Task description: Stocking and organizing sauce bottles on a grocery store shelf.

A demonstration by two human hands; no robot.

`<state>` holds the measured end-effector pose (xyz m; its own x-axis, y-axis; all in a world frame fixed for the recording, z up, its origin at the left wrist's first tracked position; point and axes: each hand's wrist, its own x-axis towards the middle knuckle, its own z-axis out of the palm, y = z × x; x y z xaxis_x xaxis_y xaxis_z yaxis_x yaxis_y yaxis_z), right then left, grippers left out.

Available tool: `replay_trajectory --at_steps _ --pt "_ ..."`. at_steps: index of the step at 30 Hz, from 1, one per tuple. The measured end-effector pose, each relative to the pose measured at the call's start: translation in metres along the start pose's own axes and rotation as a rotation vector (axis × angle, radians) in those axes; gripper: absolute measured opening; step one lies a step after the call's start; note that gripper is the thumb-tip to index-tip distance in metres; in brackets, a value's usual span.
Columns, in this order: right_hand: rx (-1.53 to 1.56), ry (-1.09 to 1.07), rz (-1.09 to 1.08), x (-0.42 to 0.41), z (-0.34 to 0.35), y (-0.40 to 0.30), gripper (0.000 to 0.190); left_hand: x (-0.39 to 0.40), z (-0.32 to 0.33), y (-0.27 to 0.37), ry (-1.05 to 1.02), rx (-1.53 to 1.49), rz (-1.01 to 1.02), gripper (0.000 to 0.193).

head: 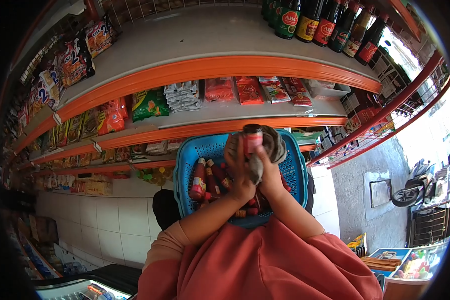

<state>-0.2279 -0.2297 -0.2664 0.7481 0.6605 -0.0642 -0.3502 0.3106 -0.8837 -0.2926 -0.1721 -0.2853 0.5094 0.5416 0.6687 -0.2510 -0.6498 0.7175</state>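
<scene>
A small bottle point(252, 139) with a dark end and a red and pink label is held up over the basket, blurred by motion. My left hand point(242, 178) closes on its left side, fingers pointing up along it. Bunched in my right hand point(271, 176) is a grey-brown cloth point(276, 146), pressed against the bottle's other side, with my thumb near the label. Part of the cloth hangs down between both hands. Below them, a blue perforated plastic basket point(185, 187) contains several red sauce bottles point(198, 179), partly hidden by my hands and forearms.
Beyond the basket rise shelves with orange edges point(217, 67). Dark sauce bottles point(307, 24) stand at the upper right, noodle packets point(75, 62) at the left, and sachets point(249, 91) on the tier below. A red-railed wire rack point(382, 108) borders the right side.
</scene>
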Motion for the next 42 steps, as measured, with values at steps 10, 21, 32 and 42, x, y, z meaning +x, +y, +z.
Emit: replay_trajectory --at_steps 10,21,32,42 --pt "-0.508 0.025 0.092 0.016 -0.031 -0.049 0.042 0.060 -0.047 -0.002 -0.152 0.171 0.096 0.043" --pt "-0.716 -0.374 0.491 0.015 -0.086 -0.044 0.052 0.052 -0.047 -0.007 -0.843 0.087 0.120 0.061" --pt "-0.652 0.274 -0.376 0.007 -0.073 -0.057 0.036 0.049 -0.043 -0.013 -0.800 0.053 0.016 0.048" --pt "-0.322 0.466 -0.404 -0.004 -0.035 -0.049 0.037 0.001 0.001 0.006 -0.748 -0.122 -0.189 0.065"
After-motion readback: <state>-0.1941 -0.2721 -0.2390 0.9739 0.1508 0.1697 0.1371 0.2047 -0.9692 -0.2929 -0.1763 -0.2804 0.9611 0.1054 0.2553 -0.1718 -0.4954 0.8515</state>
